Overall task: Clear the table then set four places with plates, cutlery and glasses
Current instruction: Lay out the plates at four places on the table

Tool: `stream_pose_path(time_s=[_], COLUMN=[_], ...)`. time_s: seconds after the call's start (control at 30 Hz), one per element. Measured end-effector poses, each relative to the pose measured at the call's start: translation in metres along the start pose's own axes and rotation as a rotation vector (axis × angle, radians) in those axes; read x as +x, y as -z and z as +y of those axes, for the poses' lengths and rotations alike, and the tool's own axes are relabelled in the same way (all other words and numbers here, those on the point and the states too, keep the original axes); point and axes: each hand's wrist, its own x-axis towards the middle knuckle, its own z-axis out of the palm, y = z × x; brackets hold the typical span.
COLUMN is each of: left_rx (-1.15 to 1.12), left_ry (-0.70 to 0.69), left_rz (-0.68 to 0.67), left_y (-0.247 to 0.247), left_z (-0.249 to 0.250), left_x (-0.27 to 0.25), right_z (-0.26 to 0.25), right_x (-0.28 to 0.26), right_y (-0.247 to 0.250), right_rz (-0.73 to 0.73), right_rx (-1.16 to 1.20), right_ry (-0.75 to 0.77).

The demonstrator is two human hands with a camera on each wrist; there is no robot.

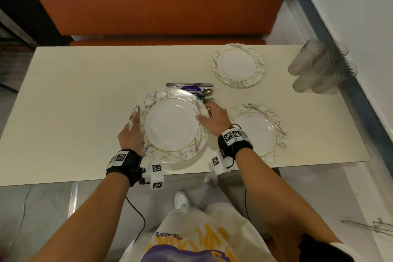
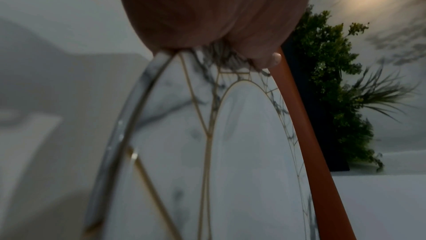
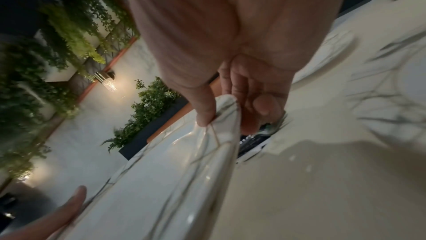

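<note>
A white marble-patterned plate (image 1: 170, 125) with gold lines is held just above the cream table (image 1: 85, 91), near its front middle. My left hand (image 1: 133, 132) grips its left rim, thumb on top. My right hand (image 1: 212, 119) pinches its right rim (image 3: 221, 116), thumb above and fingers beneath. The held plate (image 2: 207, 134) may be more than one, stacked. Two more plates lie on the table: one at the far right (image 1: 238, 65), one at the near right (image 1: 258, 130). A bundle of cutlery (image 1: 191, 88) lies just behind the held plate. Several grey glasses (image 1: 321, 68) stand at the table's right end.
An orange bench seat (image 1: 159, 0) runs along the table's far side. A wall and a metal rail (image 1: 350, 83) close off the right end by the glasses. Green plants (image 3: 147, 112) sit behind the bench. The person's shoe (image 1: 181, 199) shows below the front edge.
</note>
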Motion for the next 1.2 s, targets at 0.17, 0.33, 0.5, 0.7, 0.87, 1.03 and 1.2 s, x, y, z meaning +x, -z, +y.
stream_pose_path(time_s=[0.17,0.33,0.5,0.7,0.87,1.03,1.2], left_rx=[-0.020,-0.018,-0.086,-0.027,-0.044,-0.113,-0.093], left_ry=[0.045,0.006,0.072,0.075,0.052,0.096,0.087], left_rz=[0.088,0.244,0.398,0.469,0.474,0.492,0.498], left_y=[0.021,0.041,0.058,0.066,0.061,0.056,0.056], left_z=[0.020,0.034,0.040,0.050,0.055,0.067,0.071], left_x=[0.011,0.035,0.067,0.078,0.086,0.094,0.099], right_z=[-0.034,-0.055,-0.075,-0.090,-0.093,-0.094,-0.088], right_x=[0.035,0.101,0.174,0.239,0.265,0.279,0.300], right_y=[-0.012,-0.009,-0.012,-0.037,-0.066,-0.092,-0.119], right_rz=[0.009,0.071,0.158,0.086,0.005,-0.001,0.013], right_rx=[0.000,0.100,0.212,0.309,0.285,0.186,0.065], right_ry=[-0.024,-0.067,-0.149,-0.296,-0.321,-0.339,-0.337])
